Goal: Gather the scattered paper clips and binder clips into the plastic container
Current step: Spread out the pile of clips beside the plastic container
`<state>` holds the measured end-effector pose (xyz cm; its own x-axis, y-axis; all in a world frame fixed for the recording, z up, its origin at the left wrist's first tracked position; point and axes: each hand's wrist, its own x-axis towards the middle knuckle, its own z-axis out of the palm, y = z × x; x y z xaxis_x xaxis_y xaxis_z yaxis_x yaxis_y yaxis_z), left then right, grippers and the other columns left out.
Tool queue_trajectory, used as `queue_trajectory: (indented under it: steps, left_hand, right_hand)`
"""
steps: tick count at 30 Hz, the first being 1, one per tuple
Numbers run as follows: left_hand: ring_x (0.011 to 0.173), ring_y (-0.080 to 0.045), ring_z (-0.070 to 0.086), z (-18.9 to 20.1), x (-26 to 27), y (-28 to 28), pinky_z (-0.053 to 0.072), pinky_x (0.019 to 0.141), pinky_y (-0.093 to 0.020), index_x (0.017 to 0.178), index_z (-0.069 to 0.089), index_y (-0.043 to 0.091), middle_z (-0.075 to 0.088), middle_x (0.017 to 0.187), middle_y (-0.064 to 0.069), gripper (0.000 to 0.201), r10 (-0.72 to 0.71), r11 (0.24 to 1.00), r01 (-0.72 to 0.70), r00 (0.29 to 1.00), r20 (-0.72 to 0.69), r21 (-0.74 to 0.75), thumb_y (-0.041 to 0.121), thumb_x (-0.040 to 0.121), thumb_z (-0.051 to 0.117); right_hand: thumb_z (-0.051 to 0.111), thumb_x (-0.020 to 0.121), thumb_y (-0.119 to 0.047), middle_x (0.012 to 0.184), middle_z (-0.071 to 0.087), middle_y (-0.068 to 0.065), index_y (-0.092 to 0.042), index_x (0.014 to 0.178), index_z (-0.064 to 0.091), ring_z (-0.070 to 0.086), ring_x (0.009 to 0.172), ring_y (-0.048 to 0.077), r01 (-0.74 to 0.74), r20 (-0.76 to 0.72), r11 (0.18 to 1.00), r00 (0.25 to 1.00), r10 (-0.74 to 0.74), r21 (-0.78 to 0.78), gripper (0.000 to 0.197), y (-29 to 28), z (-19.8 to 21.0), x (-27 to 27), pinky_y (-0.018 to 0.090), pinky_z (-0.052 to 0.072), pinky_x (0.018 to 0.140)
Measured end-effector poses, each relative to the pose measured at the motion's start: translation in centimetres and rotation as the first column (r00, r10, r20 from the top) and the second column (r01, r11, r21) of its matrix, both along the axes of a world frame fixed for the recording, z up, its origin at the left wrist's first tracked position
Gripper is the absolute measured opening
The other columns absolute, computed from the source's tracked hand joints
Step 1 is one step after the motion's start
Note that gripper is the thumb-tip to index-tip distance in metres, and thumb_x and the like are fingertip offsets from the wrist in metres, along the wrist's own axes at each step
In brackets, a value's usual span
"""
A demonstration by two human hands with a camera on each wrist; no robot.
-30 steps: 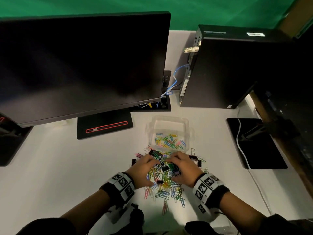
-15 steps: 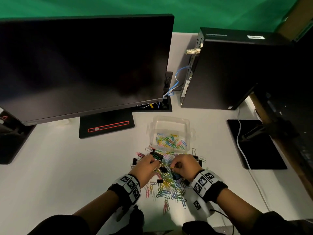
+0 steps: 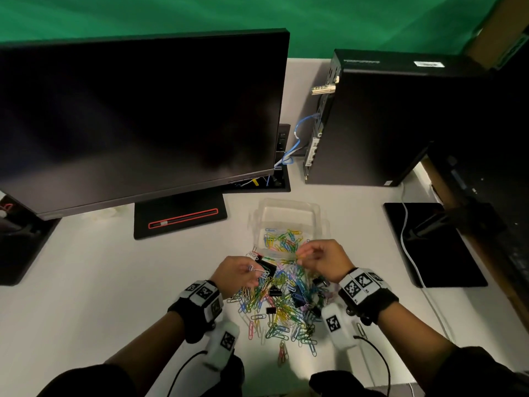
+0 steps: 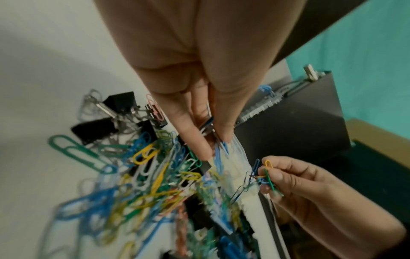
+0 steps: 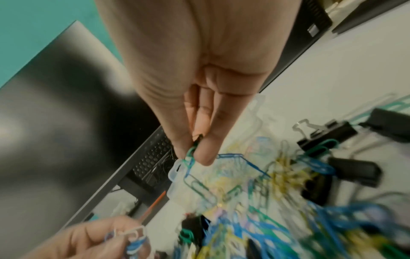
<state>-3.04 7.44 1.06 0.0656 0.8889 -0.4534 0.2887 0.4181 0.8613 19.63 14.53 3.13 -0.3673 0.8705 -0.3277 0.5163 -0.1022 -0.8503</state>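
A pile of coloured paper clips mixed with black binder clips lies on the white desk in front of me. Just beyond it stands the clear plastic container, holding several paper clips. My left hand hovers over the pile's left edge and pinches a few clips between thumb and fingers. My right hand is raised at the container's near rim, pinching a small bunch of paper clips, some dangling linked below it. The right hand also shows in the left wrist view.
A large black monitor on its stand fills the back left. A black computer tower stands back right, with blue cables beside it. A black pad with a white cable lies to the right.
Both hands have risen off the pile with clips pinched. The right hand has moved forward to the container's near rim; the left has drawn slightly left.
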Motion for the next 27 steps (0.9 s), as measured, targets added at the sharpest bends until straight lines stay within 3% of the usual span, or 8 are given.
queue_trajectory:
  steps: [3,6,10,14,16,18,24,27]
  left_hand:
    - [0.069,-0.007,0.071,0.6,0.0,0.8,0.058,0.069,-0.017,0.111,0.062,-0.001,0.067,0.086,-0.009,0.023,0.082,0.996,-0.074,0.978,0.191,-0.050,0.003,0.089,0.056]
    - [0.074,-0.011,0.072,1.1,0.4,1.8,0.057,0.071,-0.016,0.113,0.060,-0.001,0.067,0.095,-0.010,0.024,0.160,0.986,-0.135,0.935,0.317,-0.099,0.001,0.089,0.054]
    - [0.076,-0.010,0.070,1.9,1.2,3.6,0.056,0.069,-0.014,0.113,0.058,-0.007,0.066,0.095,-0.008,0.024,0.241,0.970,-0.206,0.881,0.407,-0.128,-0.005,0.090,0.050]
    - [0.088,-0.018,0.064,2.5,1.8,5.5,0.056,0.072,-0.013,0.117,0.055,-0.012,0.061,0.109,-0.016,0.028,0.305,0.952,-0.267,0.849,0.432,-0.148,-0.007,0.092,0.045]
    - [0.091,-0.017,0.064,2.7,2.2,6.2,0.054,0.079,-0.015,0.119,0.054,-0.011,0.060,0.113,-0.015,0.029,0.310,0.951,-0.264,0.838,0.450,-0.163,-0.007,0.092,0.045]
    - [0.096,-0.019,0.063,2.9,2.6,6.8,0.050,0.092,-0.022,0.121,0.054,-0.008,0.059,0.117,-0.013,0.030,0.314,0.948,-0.249,0.835,0.452,-0.198,-0.005,0.092,0.045]
    - [0.134,-0.029,0.039,2.7,3.0,7.0,0.029,0.115,-0.037,0.131,0.046,-0.002,0.045,0.141,-0.016,0.036,0.308,0.940,-0.205,0.853,0.423,-0.272,0.007,0.096,0.045]
    - [0.128,-0.024,0.047,2.4,2.6,6.1,0.035,0.111,-0.035,0.124,0.055,0.006,0.053,0.134,-0.010,0.032,0.150,0.986,-0.123,0.952,0.266,-0.116,0.008,0.093,0.051]
  right_hand:
    - [0.071,0.074,0.000,0.079,0.067,0.002,-0.022,0.078,0.068,0.062,0.066,0.018,0.062,-0.083,0.998,0.995,-0.060,0.014,0.023,1.6,0.8,-0.5,0.034,0.058,0.069]
    - [0.068,0.076,0.003,0.079,0.065,0.005,-0.024,0.077,0.067,0.060,0.061,0.022,0.115,-0.097,0.993,0.989,-0.110,0.037,0.027,3.3,0.7,-1.0,0.038,0.056,0.069]
    - [0.060,0.079,0.011,0.084,0.064,0.012,-0.005,0.091,0.067,0.060,0.044,0.010,0.153,-0.109,0.987,0.982,-0.157,-0.047,0.021,4.6,-0.1,-1.6,0.023,0.055,0.055]
    - [0.051,0.080,0.018,0.080,0.068,0.010,0.007,0.094,0.065,0.063,0.051,0.007,0.221,-0.115,0.969,0.965,-0.234,-0.110,0.023,5.2,-0.8,-1.5,0.020,0.055,0.052]
    - [0.051,0.077,0.021,0.066,0.070,-0.005,0.003,0.087,0.066,0.064,0.057,0.004,0.217,-0.112,0.971,0.967,-0.228,-0.100,0.025,5.2,-0.9,-1.1,0.020,0.054,0.052]
    - [0.052,0.075,0.024,0.058,0.069,-0.009,-0.004,0.077,0.065,0.062,0.053,0.002,0.212,-0.131,0.971,0.965,-0.225,-0.107,0.031,5.0,-0.7,-0.7,0.019,0.053,0.049]
    - [0.052,0.075,0.019,0.075,0.065,0.007,-0.015,0.077,0.066,0.059,0.054,0.015,0.155,-0.080,0.987,0.984,-0.159,-0.050,0.037,3.5,0.1,0.8,0.024,0.055,0.054]
    - [0.057,0.076,0.009,0.078,0.066,-0.002,-0.013,0.084,0.069,0.060,0.062,0.011,0.013,0.093,0.999,0.996,-0.017,0.047,0.027,2.0,0.3,1.4,0.018,0.053,0.059]
